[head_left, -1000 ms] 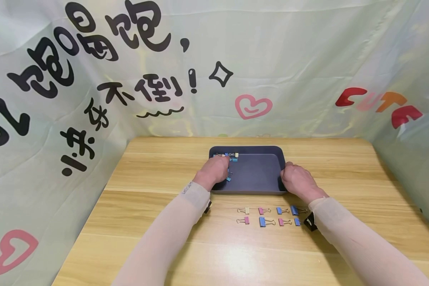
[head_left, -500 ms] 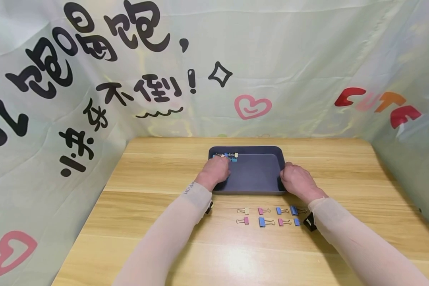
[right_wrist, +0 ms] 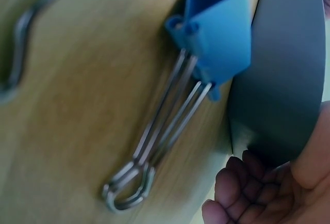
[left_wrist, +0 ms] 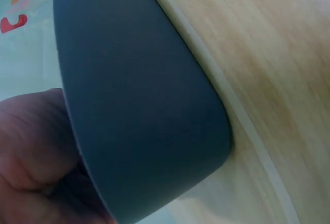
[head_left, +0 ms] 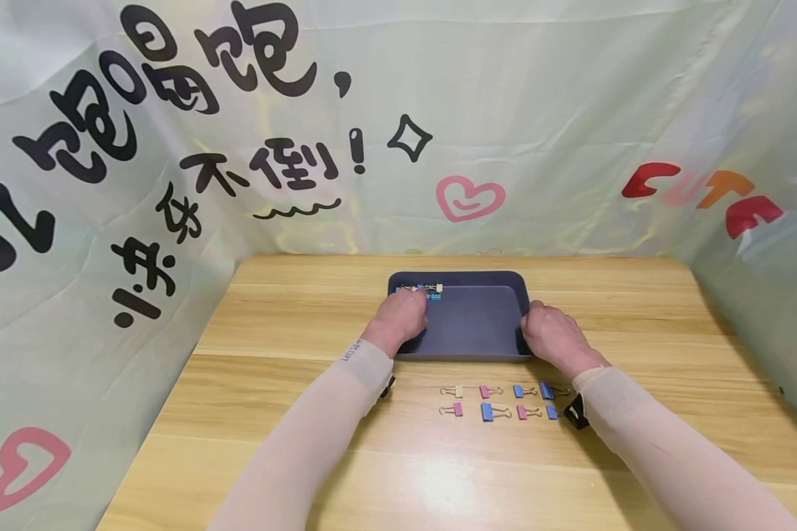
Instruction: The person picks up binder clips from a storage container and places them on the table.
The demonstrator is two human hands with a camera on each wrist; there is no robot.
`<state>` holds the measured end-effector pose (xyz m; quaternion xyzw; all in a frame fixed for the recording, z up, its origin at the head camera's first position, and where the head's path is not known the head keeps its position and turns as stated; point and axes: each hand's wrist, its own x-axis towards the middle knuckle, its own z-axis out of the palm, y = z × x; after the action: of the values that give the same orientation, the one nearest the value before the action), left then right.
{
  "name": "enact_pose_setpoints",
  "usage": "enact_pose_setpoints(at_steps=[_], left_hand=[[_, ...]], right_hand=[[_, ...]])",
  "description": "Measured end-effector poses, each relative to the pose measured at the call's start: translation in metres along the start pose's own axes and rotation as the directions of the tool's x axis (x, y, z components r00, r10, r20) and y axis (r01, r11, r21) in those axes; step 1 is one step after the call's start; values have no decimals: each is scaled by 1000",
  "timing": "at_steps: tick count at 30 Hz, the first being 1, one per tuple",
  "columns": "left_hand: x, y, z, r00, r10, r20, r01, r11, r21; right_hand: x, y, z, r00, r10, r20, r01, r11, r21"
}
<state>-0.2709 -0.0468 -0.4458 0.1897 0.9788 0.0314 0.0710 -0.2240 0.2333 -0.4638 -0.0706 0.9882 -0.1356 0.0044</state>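
A dark grey rectangular tray (head_left: 478, 321) stands on the wooden table. My right hand (head_left: 554, 335) grips its right wall; in the right wrist view that hand's curled fingers (right_wrist: 240, 193) are at the tray's corner. My left hand (head_left: 401, 318) reaches over the front left wall into the tray, and the left wrist view shows it partly behind that wall (left_wrist: 139, 95). Its fingertips are hidden, so I cannot tell what they hold. Beyond it, small binder clips (head_left: 436, 288) lie in the tray's back left corner.
Two rows of binder clips lie in front of the tray: a yellow one (head_left: 457, 391), pink ones (head_left: 488, 391) and blue ones (head_left: 488, 412). A large blue binder clip (right_wrist: 221, 33) shows close to the tray's wall. A printed cloth (head_left: 538, 88) hangs behind the table.
My left hand has shifted slightly to the right inside the tray, covering a blue clip that showed beside it a second ago. My right hand stays on the tray's wall.
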Motion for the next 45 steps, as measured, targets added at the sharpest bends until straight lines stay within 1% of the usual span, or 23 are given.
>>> enact_pose_setpoints(at_steps=[4,8,10,13,17,19,22,26,32,36,41,45], left_hand=[[1,1,0,999,-42,13,42,999,-1],[0,1,-2,999,-53,12,53,998,-22],[0,0,-2,999,-41,0,41,999,-33],[0,-1,-2,1000,-5,-29,4,998,-58],[0,-3,-3,997,38,-73,-47,991,-127],[0,-5,-5,995,42,-92,-57,983,-173],[-3,-7,-8,995,37,-95,-59,970,-236],[-8,-9,-15,995,41,-90,-65,958,-279],[-19,-11,-24,991,79,-109,-108,949,-295],[-30,-12,-28,982,137,-133,-168,950,-264],[-51,-12,-34,957,238,-166,-269,943,-197],[-70,-11,-38,938,305,-165,-329,933,-147]], right_hand=[[0,-1,-1,1000,3,4,-3,1000,2],[0,-2,-2,1000,5,8,-5,1000,2],[0,-2,-2,1000,5,9,-5,1000,3],[0,-2,-1,1000,4,9,-4,1000,2],[0,-1,-1,1000,0,5,0,1000,-1],[0,-1,-1,1000,-2,3,2,1000,-4],[0,-1,0,1000,-2,5,2,1000,-5],[0,-1,0,1000,5,9,-5,1000,-4],[0,-1,0,1000,7,11,-7,1000,-4],[0,-1,-1,1000,8,13,-8,1000,-4],[0,-1,-1,1000,7,13,-7,1000,-2],[0,-2,-1,1000,7,17,-7,1000,-1]])
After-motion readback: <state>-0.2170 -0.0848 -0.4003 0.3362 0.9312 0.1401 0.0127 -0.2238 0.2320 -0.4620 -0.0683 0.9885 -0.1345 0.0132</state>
